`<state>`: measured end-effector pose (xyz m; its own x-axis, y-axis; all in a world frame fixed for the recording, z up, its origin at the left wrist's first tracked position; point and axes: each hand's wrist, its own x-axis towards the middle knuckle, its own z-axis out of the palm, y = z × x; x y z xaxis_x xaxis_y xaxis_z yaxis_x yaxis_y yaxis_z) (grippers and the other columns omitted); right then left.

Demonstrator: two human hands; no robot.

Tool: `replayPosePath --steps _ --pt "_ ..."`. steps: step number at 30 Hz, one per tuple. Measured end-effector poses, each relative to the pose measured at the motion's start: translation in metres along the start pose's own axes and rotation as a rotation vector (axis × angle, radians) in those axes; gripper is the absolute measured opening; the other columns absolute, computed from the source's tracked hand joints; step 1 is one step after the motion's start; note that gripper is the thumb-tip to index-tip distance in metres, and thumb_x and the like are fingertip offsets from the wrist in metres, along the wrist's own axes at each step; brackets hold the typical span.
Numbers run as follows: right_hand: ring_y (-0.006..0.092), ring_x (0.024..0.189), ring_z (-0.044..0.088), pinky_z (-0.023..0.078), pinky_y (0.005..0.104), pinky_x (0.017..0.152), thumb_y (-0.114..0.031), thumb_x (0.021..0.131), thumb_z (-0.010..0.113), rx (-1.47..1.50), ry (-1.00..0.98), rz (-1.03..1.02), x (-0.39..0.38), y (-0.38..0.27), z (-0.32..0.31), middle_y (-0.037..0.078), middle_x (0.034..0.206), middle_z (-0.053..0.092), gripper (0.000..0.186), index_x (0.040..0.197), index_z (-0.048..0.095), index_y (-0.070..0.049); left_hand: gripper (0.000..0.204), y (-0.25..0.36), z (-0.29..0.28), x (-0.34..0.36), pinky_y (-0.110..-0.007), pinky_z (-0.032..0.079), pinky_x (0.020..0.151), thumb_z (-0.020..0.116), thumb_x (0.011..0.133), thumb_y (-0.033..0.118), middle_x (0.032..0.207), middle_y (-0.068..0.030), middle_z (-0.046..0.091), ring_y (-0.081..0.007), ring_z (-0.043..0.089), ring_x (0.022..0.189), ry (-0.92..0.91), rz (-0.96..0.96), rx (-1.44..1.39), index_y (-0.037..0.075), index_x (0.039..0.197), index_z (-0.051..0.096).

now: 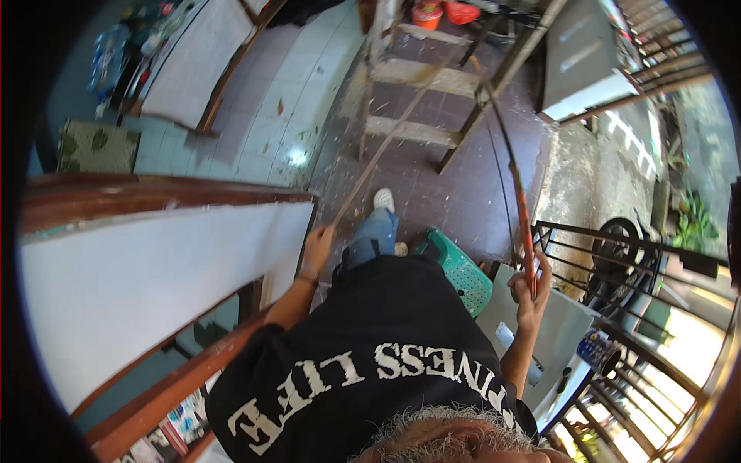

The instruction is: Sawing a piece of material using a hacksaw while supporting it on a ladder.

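Across the dark tiled floor (432,193) stands a wooden ladder (432,134), with a green stool (468,287) nearer. The right hand (532,292) curls round a curved red-and-black rod (522,207); the left hand (317,248) grips a thin stick (394,139) (both slant toward the ladder).

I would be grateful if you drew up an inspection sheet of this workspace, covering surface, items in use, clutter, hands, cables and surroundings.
Surface: dark tiled floor, pale specks scattered on it.
Items in use: thin rod; curved rod, red-orange toward its lower end. Whether they join is unclear.
Clutter: green plastic stool near the person's feet; red bucket beyond the wooden ladder.
Hands: left hand closed on the thin rod; right hand closed on the curved rod.
Cables: nothing seen for certain; a thin dark line beside the curved rod may be cord.
Surroundings: white panel at left, metal railing at right.
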<state>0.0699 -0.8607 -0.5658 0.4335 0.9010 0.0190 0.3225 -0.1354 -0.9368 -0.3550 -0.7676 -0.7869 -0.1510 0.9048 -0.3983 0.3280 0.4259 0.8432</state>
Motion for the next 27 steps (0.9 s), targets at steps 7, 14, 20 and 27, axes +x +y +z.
replayPosePath --steps 7,14,20,27 --pt "0.0125 0.076 0.057 0.045 0.0264 0.071 -0.022 0.083 0.064 0.044 -0.362 0.076 0.086 -0.012 0.045 0.006 0.087 0.065 0.044 0.116 0.06 0.007 0.043 0.078 0.042 0.082 -0.037 0.046 0.066 0.054 0.082 0.044 0.074 -0.0142 0.067 -0.026 0.064 0.072 -0.089 -0.177 0.141 0.003 0.082 0.069" --pt "0.0066 0.07 0.052 0.045 0.0235 0.066 -0.018 0.083 0.066 -0.054 -0.664 -0.054 0.153 -0.021 0.115 0.007 0.079 0.066 0.039 0.115 0.062 0.004 0.04 0.113 0.05 0.147 -0.037 0.045 0.062 0.055 0.081 0.047 0.07 -0.0077 0.064 -0.0229 0.062 0.067 -0.063 -0.131 0.277 0.009 0.082 0.069" --pt "0.006 0.067 0.05 0.042 0.0221 0.062 -0.017 0.087 0.066 -0.117 -0.842 0.019 0.214 -0.004 0.154 0.003 0.08 0.063 0.036 0.116 0.062 0.004 0.042 0.131 0.043 0.185 -0.042 0.049 0.073 0.054 0.08 0.047 0.088 -0.0105 0.07 -0.0313 0.066 0.084 -0.021 -0.121 0.404 0.012 0.092 0.072" --pt "0.0039 0.058 0.044 0.035 0.0195 0.051 -0.023 0.09 0.065 -0.046 -1.065 0.151 0.276 -0.001 0.183 -0.001 0.076 0.058 0.038 0.118 0.06 0.003 0.043 0.137 0.041 0.205 -0.042 0.049 0.081 0.053 0.08 0.049 0.098 -0.0086 0.071 -0.0302 0.066 0.092 -0.079 -0.207 0.59 0.015 0.099 0.072"
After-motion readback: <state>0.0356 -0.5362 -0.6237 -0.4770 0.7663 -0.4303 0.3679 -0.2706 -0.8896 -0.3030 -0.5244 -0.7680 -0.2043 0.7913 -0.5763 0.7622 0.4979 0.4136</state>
